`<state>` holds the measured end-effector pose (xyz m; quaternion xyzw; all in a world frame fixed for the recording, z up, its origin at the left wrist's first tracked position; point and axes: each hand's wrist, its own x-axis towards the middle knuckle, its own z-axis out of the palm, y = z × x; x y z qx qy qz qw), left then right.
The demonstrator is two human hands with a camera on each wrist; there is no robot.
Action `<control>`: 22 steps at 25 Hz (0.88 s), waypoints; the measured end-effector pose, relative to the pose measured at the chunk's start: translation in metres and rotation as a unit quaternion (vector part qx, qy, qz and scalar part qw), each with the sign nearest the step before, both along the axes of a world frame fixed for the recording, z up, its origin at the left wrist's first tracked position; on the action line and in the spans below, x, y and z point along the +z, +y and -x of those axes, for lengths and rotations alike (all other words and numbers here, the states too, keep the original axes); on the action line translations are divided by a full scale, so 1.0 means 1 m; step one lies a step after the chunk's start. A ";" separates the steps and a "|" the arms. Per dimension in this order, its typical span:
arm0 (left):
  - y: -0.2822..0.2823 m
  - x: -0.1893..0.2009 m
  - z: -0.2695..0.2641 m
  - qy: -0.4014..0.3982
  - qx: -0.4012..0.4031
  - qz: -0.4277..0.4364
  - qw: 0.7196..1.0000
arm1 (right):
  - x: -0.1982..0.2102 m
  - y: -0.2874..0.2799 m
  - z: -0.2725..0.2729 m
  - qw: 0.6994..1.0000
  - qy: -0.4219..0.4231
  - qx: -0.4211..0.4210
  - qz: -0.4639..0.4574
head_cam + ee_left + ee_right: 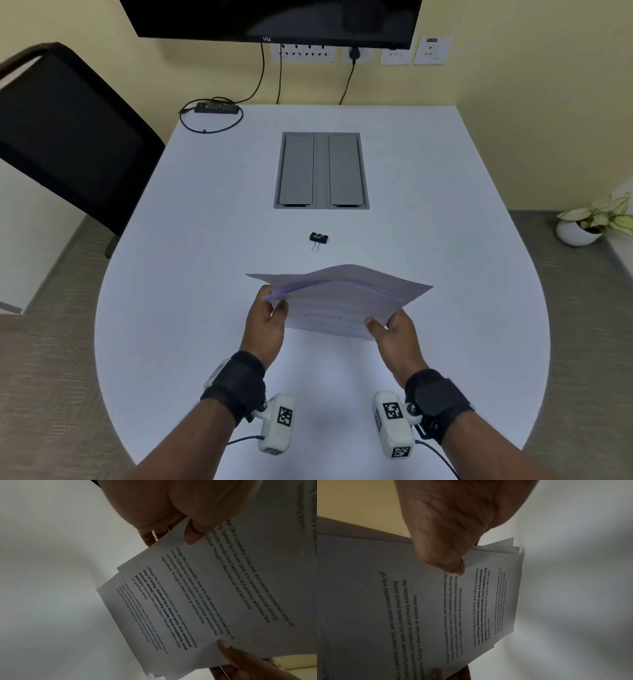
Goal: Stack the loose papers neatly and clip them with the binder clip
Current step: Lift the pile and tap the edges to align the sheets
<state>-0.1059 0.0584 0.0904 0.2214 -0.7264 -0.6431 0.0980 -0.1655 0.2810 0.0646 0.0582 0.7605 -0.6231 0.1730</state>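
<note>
My left hand (265, 320) and right hand (394, 330) each pinch a side edge of the papers (339, 301), lifted off the table (205, 205); sheets uneven. Squaring step; next, tap edges level. Binder clip (319, 237) lies untouched just beyond the papers

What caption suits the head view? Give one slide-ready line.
Both hands, left hand and right hand, hold the papers above the table; binder clip waits beyond.
</note>
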 end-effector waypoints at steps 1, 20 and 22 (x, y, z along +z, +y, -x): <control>0.000 -0.001 -0.001 -0.005 0.004 -0.001 1.000 | -0.003 0.000 -0.001 1.000 -0.003 -0.005 -0.001; -0.009 -0.012 0.017 -0.112 0.019 -0.098 0.989 | -0.014 0.008 0.016 0.994 -0.066 0.069 0.046; -0.013 -0.017 0.021 -0.130 0.026 -0.076 0.988 | -0.006 0.007 0.017 0.990 -0.089 0.043 0.097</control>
